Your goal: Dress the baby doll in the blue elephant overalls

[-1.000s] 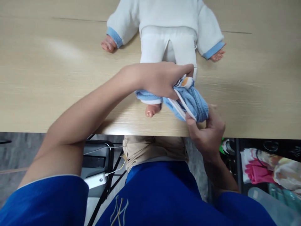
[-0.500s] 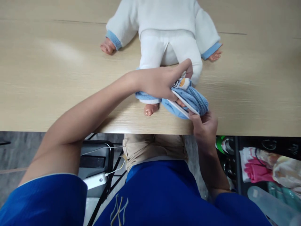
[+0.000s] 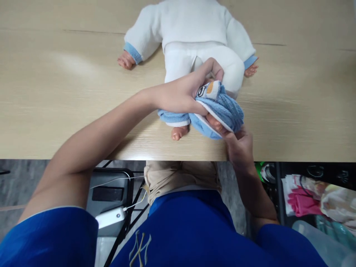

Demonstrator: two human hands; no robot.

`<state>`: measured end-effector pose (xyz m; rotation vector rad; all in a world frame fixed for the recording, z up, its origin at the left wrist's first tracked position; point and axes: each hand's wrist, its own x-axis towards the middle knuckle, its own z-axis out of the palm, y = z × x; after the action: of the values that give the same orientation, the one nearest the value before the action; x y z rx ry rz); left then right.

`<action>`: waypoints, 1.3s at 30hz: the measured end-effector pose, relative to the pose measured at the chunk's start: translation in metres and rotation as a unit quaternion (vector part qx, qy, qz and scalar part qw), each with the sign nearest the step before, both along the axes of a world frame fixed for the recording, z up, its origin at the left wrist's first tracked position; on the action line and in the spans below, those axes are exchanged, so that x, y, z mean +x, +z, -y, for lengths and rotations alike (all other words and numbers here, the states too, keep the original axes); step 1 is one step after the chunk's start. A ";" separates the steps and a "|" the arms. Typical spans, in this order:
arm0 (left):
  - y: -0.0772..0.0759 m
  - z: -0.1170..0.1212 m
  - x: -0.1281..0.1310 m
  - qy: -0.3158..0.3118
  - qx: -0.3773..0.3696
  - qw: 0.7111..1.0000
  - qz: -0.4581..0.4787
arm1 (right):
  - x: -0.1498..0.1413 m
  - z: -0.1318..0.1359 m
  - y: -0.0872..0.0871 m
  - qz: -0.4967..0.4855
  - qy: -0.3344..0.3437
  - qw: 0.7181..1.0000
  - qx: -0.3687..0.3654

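Observation:
A baby doll in a white top and white leggings lies on the table, its feet towards me. Blue terry pants with white trim and a small embroidered patch are bunched around its lower legs. One bare foot sticks out of the cuff on the left; the other foot shows inside the opening on the right. My left hand is closed on the pants at that leg, thumb at the opening, fingers partly hidden behind. With my right hand I pinch the edge of the same pant leg near the toes.
The wooden table ends just in front of my body. Below its edge at left, a black seat holds a phone and a white power bank with a cable. A dark bin at lower right contains pink cloth and plastic bags.
The doll's right-hand leg is bent up more, its knee raised. My left hand has shifted slightly up and left with the pants, and more of the foot shows in the opening.

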<state>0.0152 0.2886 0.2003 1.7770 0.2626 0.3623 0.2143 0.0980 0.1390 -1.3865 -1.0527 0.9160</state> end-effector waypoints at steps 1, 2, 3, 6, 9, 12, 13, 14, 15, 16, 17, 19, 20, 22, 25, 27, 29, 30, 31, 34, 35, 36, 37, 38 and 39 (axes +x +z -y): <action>-0.001 -0.001 -0.001 0.010 0.006 1.000 -0.008 | 0.002 -0.004 0.001 0.002 -0.007 1.000 0.016; -0.002 -0.003 -0.001 0.020 0.022 0.999 -0.020 | 0.004 -0.009 0.003 0.008 -0.015 0.999 0.034; -0.003 -0.006 -0.002 0.028 0.045 0.998 -0.031 | 0.007 -0.013 0.005 0.013 -0.018 0.998 0.053; -0.003 -0.013 -0.005 0.031 0.123 0.991 -0.033 | 0.019 -0.026 0.014 0.017 0.003 0.997 0.082; 0.001 -0.015 -0.007 0.016 0.147 0.989 -0.011 | 0.034 -0.037 0.024 0.034 0.041 0.996 0.074; 0.009 -0.009 -0.011 0.021 0.135 0.991 -0.012 | 0.058 -0.052 0.028 0.077 0.106 0.989 0.066; 0.011 -0.006 -0.013 0.026 0.138 0.990 -0.021 | 0.067 -0.059 0.028 0.089 0.139 0.984 0.062; 0.012 -0.002 -0.016 0.033 0.147 0.988 -0.035 | 0.075 -0.066 0.027 0.100 0.172 0.978 0.059; 0.013 0.000 -0.019 0.041 0.165 0.984 -0.049 | 0.084 -0.073 0.026 0.114 0.205 0.970 0.058; 0.012 0.002 -0.023 0.051 0.191 0.978 -0.059 | 0.091 -0.079 0.025 0.130 0.238 0.961 0.058; 0.011 0.003 -0.028 0.064 0.221 0.971 -0.065 | 0.097 -0.085 0.024 0.149 0.269 0.949 0.063; 0.006 0.004 -0.040 0.093 0.275 0.954 -0.068 | 0.107 -0.095 0.025 0.193 0.322 0.922 0.093; 0.004 0.003 -0.047 0.108 0.296 0.947 -0.063 | 0.110 -0.098 0.026 0.218 0.342 0.907 0.113; -0.001 0.002 -0.063 0.144 0.320 0.935 -0.056 | 0.114 -0.101 0.031 0.255 0.355 0.885 0.159; -0.007 0.001 -0.085 0.182 0.322 0.927 -0.060 | 0.112 -0.104 0.038 0.269 0.340 0.879 0.198; -0.012 -0.002 -0.092 0.185 0.297 0.935 -0.060 | 0.106 -0.110 0.041 0.252 0.324 0.892 0.189; -0.018 -0.008 -0.092 0.188 0.247 0.950 -0.043 | 0.095 -0.120 0.039 0.191 0.296 0.924 0.152; -0.023 -0.012 -0.089 0.199 0.214 0.956 -0.023 | 0.089 -0.127 0.037 0.141 0.276 0.943 0.125; -0.028 -0.018 -0.086 0.215 0.178 0.960 0.000 | 0.082 -0.134 0.034 0.083 0.253 0.959 0.097; -0.048 -0.033 -0.077 0.290 0.087 0.951 0.063 | 0.061 -0.154 0.023 -0.059 0.182 0.981 0.042; -0.054 -0.036 -0.075 0.316 0.068 0.944 0.073 | 0.055 -0.158 0.019 -0.077 0.167 0.982 0.034; -0.059 -0.037 -0.074 0.335 0.053 0.938 0.077 | 0.050 -0.160 0.015 -0.083 0.155 0.984 0.032; -0.064 -0.037 -0.074 0.348 0.042 0.933 0.077 | 0.045 -0.161 0.012 -0.082 0.149 0.985 0.032; -0.067 -0.035 -0.075 0.355 0.033 0.931 0.076 | 0.040 -0.159 0.010 -0.080 0.145 0.986 0.027; -0.069 -0.032 -0.077 0.352 0.024 0.933 0.071 | 0.037 -0.156 0.010 -0.079 0.142 0.987 0.019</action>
<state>-0.0616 0.3206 0.1316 1.6459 0.7981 1.0094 0.2514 0.2543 0.1490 -1.1290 -1.1566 1.1877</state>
